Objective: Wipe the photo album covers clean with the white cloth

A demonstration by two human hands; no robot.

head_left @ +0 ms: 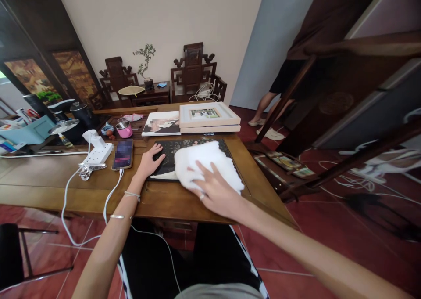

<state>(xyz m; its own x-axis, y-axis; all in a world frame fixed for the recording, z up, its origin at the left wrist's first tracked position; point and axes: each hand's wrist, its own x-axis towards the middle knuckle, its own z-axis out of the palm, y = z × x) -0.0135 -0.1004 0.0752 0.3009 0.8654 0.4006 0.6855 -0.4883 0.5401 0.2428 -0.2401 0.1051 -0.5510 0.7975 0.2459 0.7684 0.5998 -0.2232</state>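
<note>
A dark, flat picture panel [169, 150] lies on the wooden table [171, 200] in front of me. Over its right part spreads a white cloth [210, 154] with a ragged edge. My right hand [213, 187] presses on the cloth from above, fingers spread, a ring on one finger. At the panel's left edge my left hand [151, 159] rests flat with its fingers apart, holding nothing. A pale strip [164, 176] shows along the panel's near left edge. The cloth hides much of the panel.
Behind the panel are stacked picture frames [210, 114] and a photo print [161, 124]. To the left sit a phone [123, 154] on a cable, a power strip [98, 153] and a pink mug [124, 129]. A person's legs [268, 103] show beyond the table's right side.
</note>
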